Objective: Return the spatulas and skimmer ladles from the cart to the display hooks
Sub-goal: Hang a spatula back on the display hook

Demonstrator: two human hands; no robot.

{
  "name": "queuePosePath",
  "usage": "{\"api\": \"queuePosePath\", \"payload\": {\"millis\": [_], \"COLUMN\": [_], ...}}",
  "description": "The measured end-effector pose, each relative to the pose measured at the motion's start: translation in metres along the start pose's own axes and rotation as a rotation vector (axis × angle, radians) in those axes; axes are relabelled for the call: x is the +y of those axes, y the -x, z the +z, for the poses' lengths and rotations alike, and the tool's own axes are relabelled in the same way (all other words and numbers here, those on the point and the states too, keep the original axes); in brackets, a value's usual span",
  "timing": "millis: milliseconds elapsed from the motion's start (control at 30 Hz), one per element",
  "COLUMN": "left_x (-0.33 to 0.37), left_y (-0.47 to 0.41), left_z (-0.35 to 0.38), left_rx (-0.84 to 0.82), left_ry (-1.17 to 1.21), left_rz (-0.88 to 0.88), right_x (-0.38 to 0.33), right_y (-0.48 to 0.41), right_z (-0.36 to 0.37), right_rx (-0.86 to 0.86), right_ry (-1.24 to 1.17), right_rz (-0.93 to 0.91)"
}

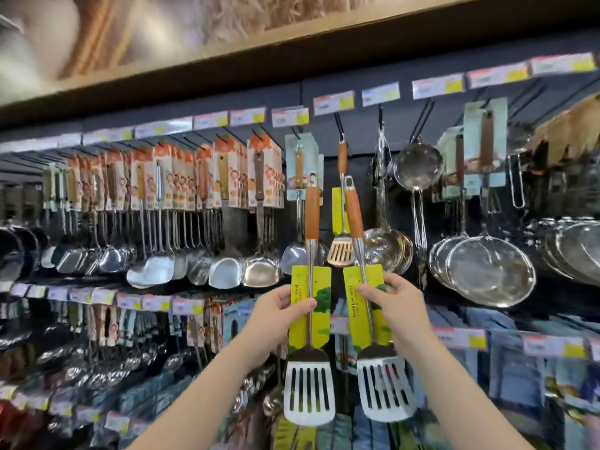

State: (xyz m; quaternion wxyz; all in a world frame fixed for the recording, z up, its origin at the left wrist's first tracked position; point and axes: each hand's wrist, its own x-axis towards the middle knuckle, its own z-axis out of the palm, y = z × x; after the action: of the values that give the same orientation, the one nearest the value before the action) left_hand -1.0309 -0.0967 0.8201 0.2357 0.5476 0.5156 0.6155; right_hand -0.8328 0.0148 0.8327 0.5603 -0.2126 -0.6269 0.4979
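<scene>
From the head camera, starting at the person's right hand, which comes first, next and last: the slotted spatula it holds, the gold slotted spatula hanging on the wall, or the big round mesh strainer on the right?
1. Held slotted spatula: gripped in the right hand.
2. Gold slotted spatula: hanging just above and left of that hand.
3. Round mesh strainer: hanging farther off, to the right.

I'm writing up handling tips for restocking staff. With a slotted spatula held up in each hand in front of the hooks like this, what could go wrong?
1. Both hands are full: the left hand and right hand each pinch a spatula by its yellow card, so neither can steady the hook; a card might slip or tear.
2. The right spatula's handle tilts toward the hanging slotted spatula and could knock it.
</scene>
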Motion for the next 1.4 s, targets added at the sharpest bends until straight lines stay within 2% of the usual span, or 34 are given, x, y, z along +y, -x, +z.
{"api": "queuePosePath", "payload": {"millis": [300,667,1133,1400], "left_x": [0.010,0.029,0.036,0.032], "left_y": [-0.073,-0.156,-0.199,-0.214], "left_z": [-0.014,-0.060,-0.086,-0.088], "left_rx": [0.007,-0.004,-0.096,-0.112], "left_ry": [0.017,0.028,0.063,0.094], "left_rz": [0.052,0.161,0.200,0.241], "right_x": [-0.016,-0.038,-0.066,-0.068], "right_y": [-0.074,-0.135,-0.198,-0.202], "right_z": [0.023,0.061,0.093,0.094], "right_rx": [0.059,0.149,0.217,0.197], "right_ry": [0.036,0.112,0.099,0.084], "right_rz": [-0.128,-0.171,-0.219,-0.265]}}
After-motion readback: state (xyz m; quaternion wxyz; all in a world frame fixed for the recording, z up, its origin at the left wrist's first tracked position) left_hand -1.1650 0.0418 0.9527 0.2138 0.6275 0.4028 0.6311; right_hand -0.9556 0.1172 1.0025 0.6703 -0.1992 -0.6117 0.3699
